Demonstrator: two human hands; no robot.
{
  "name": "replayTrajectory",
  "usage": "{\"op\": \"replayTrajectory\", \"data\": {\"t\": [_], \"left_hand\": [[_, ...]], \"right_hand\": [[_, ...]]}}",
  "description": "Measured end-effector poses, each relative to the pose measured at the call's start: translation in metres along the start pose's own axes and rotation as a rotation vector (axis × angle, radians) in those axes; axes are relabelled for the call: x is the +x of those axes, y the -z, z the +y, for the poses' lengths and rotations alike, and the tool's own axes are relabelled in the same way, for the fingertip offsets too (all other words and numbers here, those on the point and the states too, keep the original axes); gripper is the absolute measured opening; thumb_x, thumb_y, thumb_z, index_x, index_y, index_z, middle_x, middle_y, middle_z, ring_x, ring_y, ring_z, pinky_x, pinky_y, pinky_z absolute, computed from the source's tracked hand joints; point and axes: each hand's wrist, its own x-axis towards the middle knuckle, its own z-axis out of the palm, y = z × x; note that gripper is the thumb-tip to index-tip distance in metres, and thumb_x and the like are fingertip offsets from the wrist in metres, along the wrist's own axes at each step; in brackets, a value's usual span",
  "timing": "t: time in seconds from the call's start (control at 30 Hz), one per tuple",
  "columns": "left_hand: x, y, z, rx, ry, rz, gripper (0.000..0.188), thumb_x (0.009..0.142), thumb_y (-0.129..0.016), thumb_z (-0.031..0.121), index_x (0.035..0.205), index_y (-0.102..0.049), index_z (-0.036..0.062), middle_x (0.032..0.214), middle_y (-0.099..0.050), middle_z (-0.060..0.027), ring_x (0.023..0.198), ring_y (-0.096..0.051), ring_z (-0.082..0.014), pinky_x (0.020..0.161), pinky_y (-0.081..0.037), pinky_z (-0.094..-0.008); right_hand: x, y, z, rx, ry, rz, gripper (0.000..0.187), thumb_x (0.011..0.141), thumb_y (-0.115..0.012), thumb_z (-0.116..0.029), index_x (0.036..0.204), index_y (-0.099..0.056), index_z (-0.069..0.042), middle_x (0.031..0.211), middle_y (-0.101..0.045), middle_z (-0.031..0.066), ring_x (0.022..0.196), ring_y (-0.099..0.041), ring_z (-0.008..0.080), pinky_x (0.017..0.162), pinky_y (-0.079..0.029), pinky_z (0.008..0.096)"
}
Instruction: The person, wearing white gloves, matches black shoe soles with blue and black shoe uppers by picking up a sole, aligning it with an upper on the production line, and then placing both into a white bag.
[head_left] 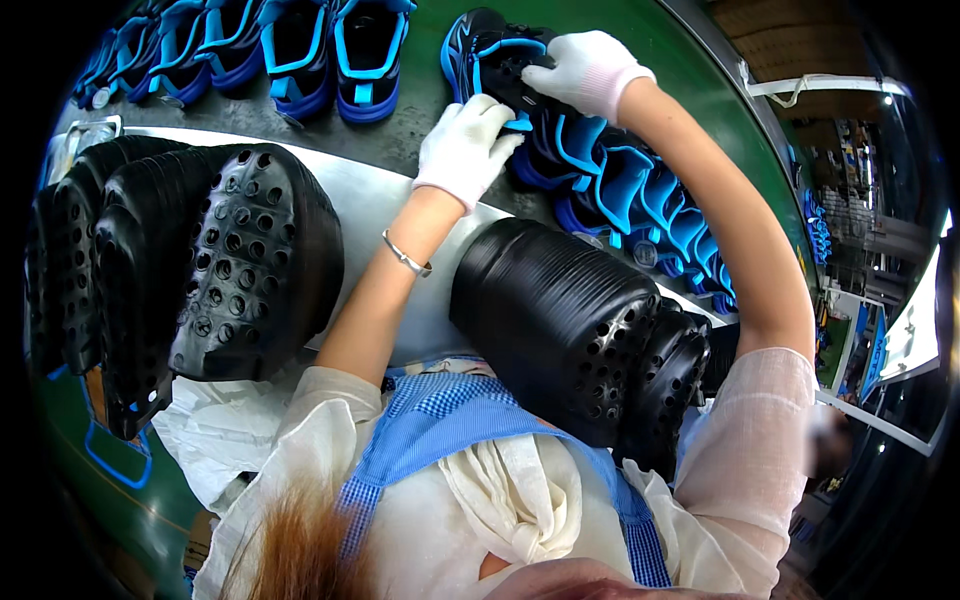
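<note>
A black and blue sports shoe (462, 50) lies on the far side of the bench, its toe pointing away from me. My left hand (465, 150), in a white glove, is closed at the heel, with the light blue collar edge by its fingertips. From the right, my right hand (590, 72), also gloved, grips the shoe's side at the opening, its thumb bent inward. Something black shows inside the opening; I cannot tell if it is lining or an insert. Nearer to me, a nested stack of black perforated plastic shoe inserts (545, 315) lies to the right of my left forearm.
More blue and black shoes (368, 60) stand in a row at the far left. Another row of shoes (625, 190) runs under my right forearm. Several further insert stacks (250, 260) fill the left side. Beneath them lies a pale metal tray (370, 185). A green surface (620, 20) borders the bench.
</note>
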Motion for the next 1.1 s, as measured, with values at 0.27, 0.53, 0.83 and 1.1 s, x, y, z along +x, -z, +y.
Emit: {"op": "replayTrajectory", "data": {"t": [0.27,0.53,0.83,1.1], "left_hand": [[0.029,0.012,0.009,0.274,0.156,-0.508,0.040,0.085,-0.054,0.045,0.102,-0.069,0.0128,0.108,-0.066,-0.0084,0.100,-0.063,-0.0302,0.085,-0.051,-0.0409],[0.054,0.014,0.012,0.396,0.310,-0.774,0.042,0.084,-0.048,0.042,0.100,-0.071,0.0099,0.101,-0.069,-0.0148,0.095,-0.066,-0.0316,0.083,-0.053,-0.0401],[0.062,0.019,0.013,0.389,0.293,-0.780,0.042,0.083,-0.050,0.043,0.103,-0.070,0.0112,0.102,-0.069,-0.0122,0.095,-0.066,-0.0310,0.083,-0.052,-0.0388],[0.056,0.020,0.005,0.358,0.344,-0.741,0.042,0.083,-0.052,0.042,0.106,-0.069,0.0114,0.103,-0.069,-0.0117,0.095,-0.066,-0.0291,0.083,-0.052,-0.0392]], "right_hand": [[0.044,-0.048,-0.026,-0.051,0.026,0.109,0.038,0.087,-0.051,-0.036,0.090,-0.071,-0.004,0.093,-0.068,0.0185,0.088,-0.065,0.0354,0.080,-0.053,0.0419],[0.059,-0.042,-0.033,0.094,-0.055,-0.045,0.036,0.083,-0.062,-0.035,0.099,-0.071,-0.004,0.100,-0.068,0.0193,0.091,-0.067,0.0344,0.082,-0.053,0.0407],[0.096,-0.081,-0.021,-0.069,0.106,0.145,0.026,0.086,-0.056,-0.026,0.090,-0.070,-0.004,0.092,-0.068,0.0195,0.084,-0.065,0.0360,0.076,-0.053,0.0415],[0.077,-0.058,-0.052,-0.139,-0.001,0.355,0.027,0.091,-0.044,-0.014,0.097,-0.068,-0.003,0.094,-0.070,0.0178,0.088,-0.068,0.0323,0.079,-0.051,0.0423]]}}
